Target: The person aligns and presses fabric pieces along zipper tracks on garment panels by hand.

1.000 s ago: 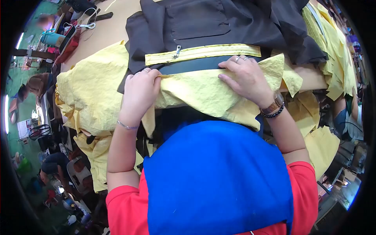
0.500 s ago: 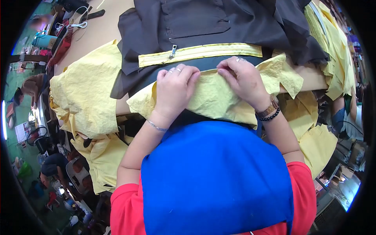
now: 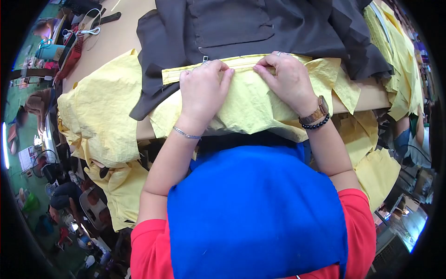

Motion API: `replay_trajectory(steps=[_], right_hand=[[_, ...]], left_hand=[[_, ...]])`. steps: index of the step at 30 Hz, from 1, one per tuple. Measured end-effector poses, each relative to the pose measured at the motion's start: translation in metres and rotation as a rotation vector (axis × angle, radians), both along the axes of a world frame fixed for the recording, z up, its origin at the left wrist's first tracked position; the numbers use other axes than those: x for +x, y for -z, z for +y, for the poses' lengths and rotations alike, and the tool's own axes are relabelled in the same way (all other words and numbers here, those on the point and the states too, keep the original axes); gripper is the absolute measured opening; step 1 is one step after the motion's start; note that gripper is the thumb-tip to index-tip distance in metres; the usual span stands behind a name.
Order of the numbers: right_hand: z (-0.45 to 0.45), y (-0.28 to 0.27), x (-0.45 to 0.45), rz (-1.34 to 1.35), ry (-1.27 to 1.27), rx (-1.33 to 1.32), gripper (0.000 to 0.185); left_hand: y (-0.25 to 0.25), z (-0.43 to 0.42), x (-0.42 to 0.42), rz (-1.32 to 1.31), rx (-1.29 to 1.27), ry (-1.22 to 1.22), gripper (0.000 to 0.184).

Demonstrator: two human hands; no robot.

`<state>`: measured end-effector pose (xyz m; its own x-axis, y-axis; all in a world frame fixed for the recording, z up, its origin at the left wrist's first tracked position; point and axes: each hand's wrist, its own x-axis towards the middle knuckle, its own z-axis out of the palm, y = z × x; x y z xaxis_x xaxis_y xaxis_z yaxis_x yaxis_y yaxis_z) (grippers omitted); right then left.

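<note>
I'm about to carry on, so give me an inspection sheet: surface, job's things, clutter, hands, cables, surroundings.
Surface: tan tabletop, largely covered by fabric.
Job's things: yellow panel, its upper edge against the yellow zipper strip lying on dark fabric.
Clutter: red container and black object, upper left.
Hands: left hand and right hand both pinch at the panel's upper edge.
Cables: white cable, loosely looped, upper left, clear of both hands.
Surroundings: bent-over person at left.

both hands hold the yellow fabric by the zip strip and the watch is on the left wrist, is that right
One thing is off: in the head view, the watch is on the right wrist. The left hand and right hand do hold the yellow fabric by the zip strip.
</note>
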<state>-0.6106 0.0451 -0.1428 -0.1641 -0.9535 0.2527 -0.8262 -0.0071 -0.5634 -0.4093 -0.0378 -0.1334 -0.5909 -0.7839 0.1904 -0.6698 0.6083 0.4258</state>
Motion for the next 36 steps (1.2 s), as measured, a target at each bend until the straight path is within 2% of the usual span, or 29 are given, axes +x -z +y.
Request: replay_trajectory(steps=[20, 23, 26, 28, 29, 30, 32, 36], right_hand=[[-0.006, -0.002, -0.004, -0.037, -0.003, 0.033, 0.019], [-0.006, -0.005, -0.004, -0.054, 0.000, 0.067, 0.020], [-0.007, -0.004, -0.005, -0.020, -0.009, 0.060, 0.019], [-0.006, -0.004, -0.003, -0.002, -0.001, 0.077, 0.019], [-0.006, -0.005, -0.002, 0.008, 0.006, 0.084, 0.018], [-0.005, -0.006, -0.001, 0.059, 0.000, 0.068, 0.018], [-0.001, -0.008, 0.000, 0.165, -0.010, 0.039, 0.017], [0.014, -0.015, -0.015, 0.137, -0.006, 0.007, 0.015]], left_hand=[[-0.009, -0.003, -0.006, -0.033, 0.115, -0.036, 0.025], [-0.004, -0.004, -0.005, -0.020, 0.072, -0.020, 0.023], [-0.008, -0.001, -0.008, -0.148, 0.052, -0.019, 0.020], [-0.005, 0.007, -0.012, -0.138, -0.218, 0.041, 0.020], [-0.002, 0.011, -0.013, -0.130, -0.355, 0.072, 0.021], [0.002, 0.015, -0.011, -0.169, -0.347, 0.184, 0.027], [0.008, 0.029, -0.014, -0.119, -0.276, 0.200, 0.031], [0.003, 0.039, -0.012, -0.157, -0.252, 0.226, 0.050]])
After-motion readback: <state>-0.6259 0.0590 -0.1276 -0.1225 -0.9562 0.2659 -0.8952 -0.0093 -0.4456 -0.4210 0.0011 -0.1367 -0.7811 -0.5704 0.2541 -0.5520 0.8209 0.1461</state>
